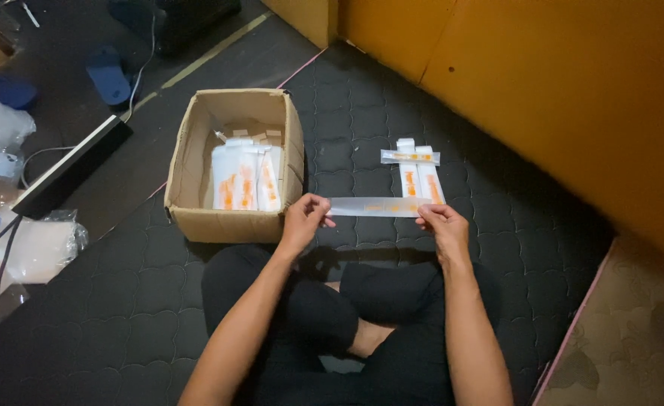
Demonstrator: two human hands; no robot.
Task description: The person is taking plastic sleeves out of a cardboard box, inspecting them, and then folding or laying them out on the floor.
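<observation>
I sit cross-legged on a dark quilted mat. My left hand pinches the left end of a long clear plastic sleeve with orange print. The sleeve's right end is pinched by my right hand, so it is stretched level between both hands above the mat. Just beyond it a small pile of similar sleeves lies on the mat, one laid crosswise on top. To the left stands an open cardboard box holding more white and orange sleeves.
An orange wall runs along the right. At the left lie a black bar with a cable, a plastic bottle, plastic bags and blue slippers. A patterned beige mat is at the lower right.
</observation>
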